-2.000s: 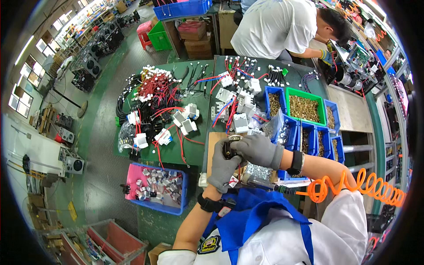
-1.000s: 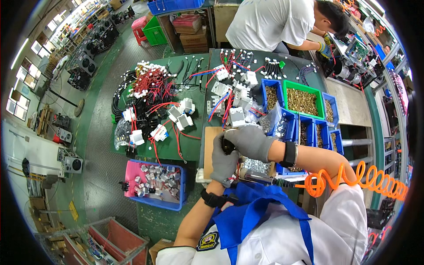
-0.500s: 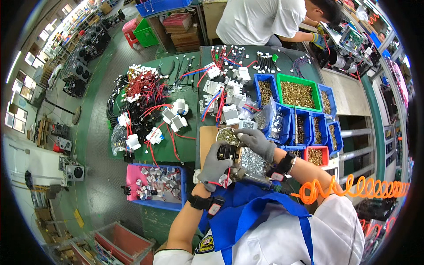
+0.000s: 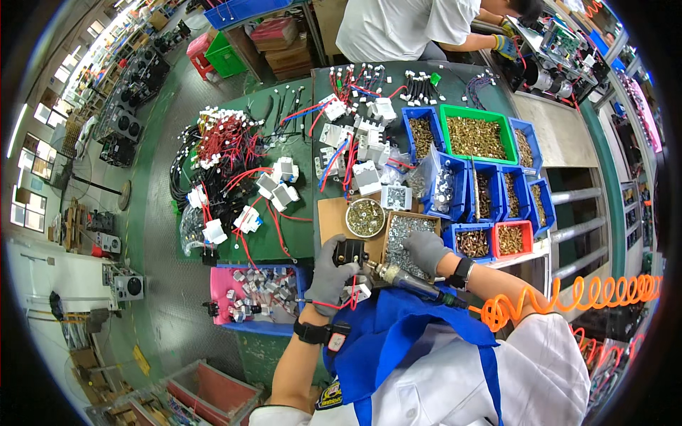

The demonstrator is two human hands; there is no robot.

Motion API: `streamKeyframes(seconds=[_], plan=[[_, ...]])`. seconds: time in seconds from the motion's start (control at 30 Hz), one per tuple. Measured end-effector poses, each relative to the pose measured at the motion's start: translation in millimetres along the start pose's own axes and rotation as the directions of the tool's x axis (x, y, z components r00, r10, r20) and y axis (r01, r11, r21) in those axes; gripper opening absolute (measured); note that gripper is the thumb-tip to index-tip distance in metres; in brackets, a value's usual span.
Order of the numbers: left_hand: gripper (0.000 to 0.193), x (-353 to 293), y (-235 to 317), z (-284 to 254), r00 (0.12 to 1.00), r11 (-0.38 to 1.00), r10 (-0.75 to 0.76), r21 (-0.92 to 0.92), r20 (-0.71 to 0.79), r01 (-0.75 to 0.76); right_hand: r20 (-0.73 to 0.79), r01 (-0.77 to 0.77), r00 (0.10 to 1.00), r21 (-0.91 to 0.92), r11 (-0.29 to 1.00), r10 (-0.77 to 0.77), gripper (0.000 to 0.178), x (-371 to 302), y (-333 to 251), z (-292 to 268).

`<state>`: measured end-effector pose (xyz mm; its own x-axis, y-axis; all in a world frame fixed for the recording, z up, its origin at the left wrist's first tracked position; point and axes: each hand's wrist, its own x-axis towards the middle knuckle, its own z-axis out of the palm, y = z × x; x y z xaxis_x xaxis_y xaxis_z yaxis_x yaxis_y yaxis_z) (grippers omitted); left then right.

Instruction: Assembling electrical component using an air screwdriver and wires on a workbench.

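Note:
My gloved left hand point(image 4: 328, 278) is closed round a black terminal block point(image 4: 349, 251) with a red wire point(image 4: 353, 291) hanging from it. My gloved right hand point(image 4: 428, 254) has its fingertips down among small silver fasteners point(image 4: 410, 226) in a cardboard box. Its fingers are drawn together; whatever they pinch is hidden. A pneumatic screwdriver point(image 4: 412, 282) lies between my hands and my apron, its bit pointing at the block. Just beyond the block stands a round tub point(image 4: 347, 226) of small metal parts.
Blue bins point(image 4: 462, 226), a green bin point(image 4: 446, 119) and a red bin point(image 4: 531, 240) hold brass-coloured parts at right. White relay-like parts point(image 4: 366, 177) and wire bundles point(image 4: 229, 145) cover the green table. An orange coiled hose point(image 4: 590, 288) runs off right. A co-worker point(image 4: 398, 28) bends over equipment beyond.
My right hand has left the tub beside the block and moved right and nearer, into the box of silver fasteners. My left hand has drawn slightly left with the block.

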<state>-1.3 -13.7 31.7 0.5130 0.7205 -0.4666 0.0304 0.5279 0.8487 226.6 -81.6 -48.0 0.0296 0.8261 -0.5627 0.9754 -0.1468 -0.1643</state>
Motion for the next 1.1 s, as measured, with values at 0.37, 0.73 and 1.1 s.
streamKeyframes(seconds=[0.37, 0.73, 1.1], plan=[[0.058, 10, -11, 21, 0.993, 0.995, 0.101, -0.008, 0.059, -0.101, -0.317, 0.182, 0.942, 0.757, 0.627, 0.109, 0.016, -31, -8, -53], [0.053, 16, -16, 34, 0.957, 0.936, 0.283, 0.236, -0.060, -0.262, -0.737, 0.525, 0.636, 0.194, 0.829, -0.230, 0.038, -44, -49, -74], [0.060, 15, -15, 41, 0.928, 0.822, 0.365, 0.493, -0.076, -0.283, -0.660, 0.310, 0.724, 0.047, 0.950, -0.203, 0.047, -46, -64, -78]])
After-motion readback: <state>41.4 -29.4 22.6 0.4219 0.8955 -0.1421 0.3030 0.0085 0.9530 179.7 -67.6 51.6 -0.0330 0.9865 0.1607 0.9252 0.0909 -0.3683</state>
